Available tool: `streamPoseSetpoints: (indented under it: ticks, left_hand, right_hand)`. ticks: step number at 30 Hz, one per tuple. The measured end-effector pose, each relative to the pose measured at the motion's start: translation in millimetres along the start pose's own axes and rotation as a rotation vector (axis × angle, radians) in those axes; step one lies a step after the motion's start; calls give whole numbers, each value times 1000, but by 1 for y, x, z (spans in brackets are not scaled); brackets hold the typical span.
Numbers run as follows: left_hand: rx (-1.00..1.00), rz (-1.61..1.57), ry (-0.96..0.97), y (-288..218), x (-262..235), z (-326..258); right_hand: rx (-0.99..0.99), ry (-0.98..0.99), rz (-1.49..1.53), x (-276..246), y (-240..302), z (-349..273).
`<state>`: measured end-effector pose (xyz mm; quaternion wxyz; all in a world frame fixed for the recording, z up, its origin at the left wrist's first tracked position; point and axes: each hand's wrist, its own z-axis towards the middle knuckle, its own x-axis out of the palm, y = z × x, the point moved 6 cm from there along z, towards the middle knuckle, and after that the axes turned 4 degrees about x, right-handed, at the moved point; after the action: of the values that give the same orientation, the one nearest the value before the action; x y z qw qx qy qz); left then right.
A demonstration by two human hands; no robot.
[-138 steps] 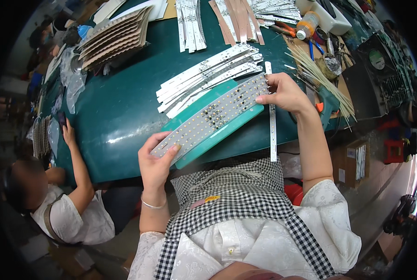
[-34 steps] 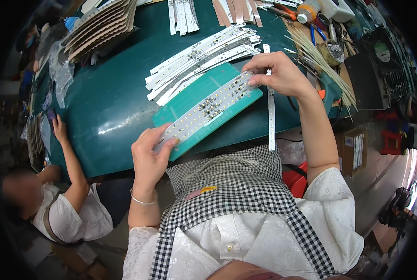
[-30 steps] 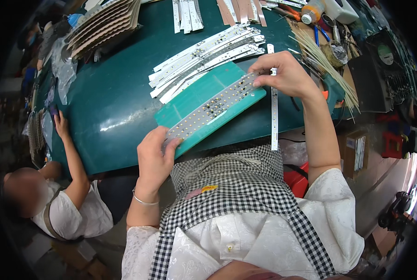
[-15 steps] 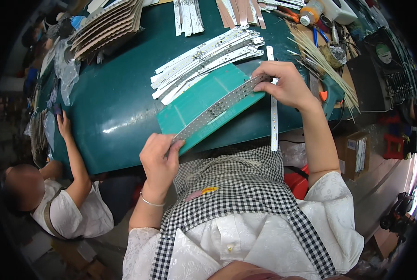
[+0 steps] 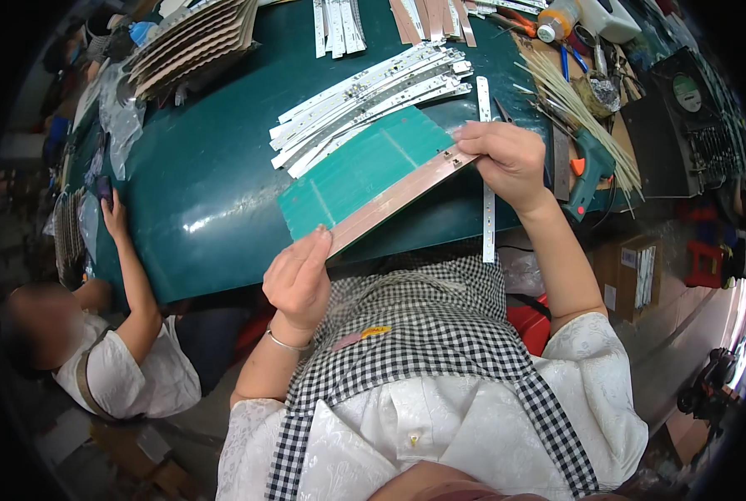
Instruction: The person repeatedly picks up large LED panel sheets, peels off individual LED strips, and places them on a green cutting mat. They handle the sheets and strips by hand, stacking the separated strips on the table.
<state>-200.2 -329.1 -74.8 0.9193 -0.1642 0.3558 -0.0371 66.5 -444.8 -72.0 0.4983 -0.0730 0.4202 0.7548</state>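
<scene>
A long LED circuit-board strip (image 5: 394, 200), its pinkish-copper side facing up, lies slanted along the near edge of a flat green board (image 5: 360, 171). My left hand (image 5: 299, 275) grips the strip's lower left end between thumb and fingers. Its upper right end, near some small dark parts, is pinched in my right hand (image 5: 508, 163). Just beyond the board is a pile of white LED strips (image 5: 369, 100). One single white LED strip (image 5: 489, 225) lies beside my right hand and juts past the table's near edge.
On the dark green table (image 5: 214, 184), corrugated sheets (image 5: 193, 42) are stacked far left. Toward the right lie a hot glue gun (image 5: 590, 171), thin pale sticks (image 5: 594, 125) and an orange-labelled bottle (image 5: 556, 21). At left, a co-worker's hand (image 5: 116, 219) holds a dark object.
The strip has turned over from its dotted grey face to its copper-coloured side and now looks straighter against the board's near edge. My left hand shifted slightly right; my right hand moved a little lower.
</scene>
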Motion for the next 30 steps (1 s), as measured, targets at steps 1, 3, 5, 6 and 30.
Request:
streamPoseSetpoints:
  ticks: [1, 3, 5, 6, 30]
  left_hand:
    - [11, 2, -1, 0, 0, 1]
    - [25, 1, -1, 0, 1, 4]
    - [30, 1, 8, 0, 0, 3]
    - [23, -3, -4, 0, 0, 3]
    - [-774, -780, -348, 81, -73, -11]
  right_hand:
    - [-75, -38, -11, 1, 1, 1]
    - [-8, -5, 39, 4, -7, -2]
    - [103, 7, 73, 6, -12, 0]
    - [178, 2, 79, 4, -11, 1]
    - [545, 33, 438, -13, -34, 39]
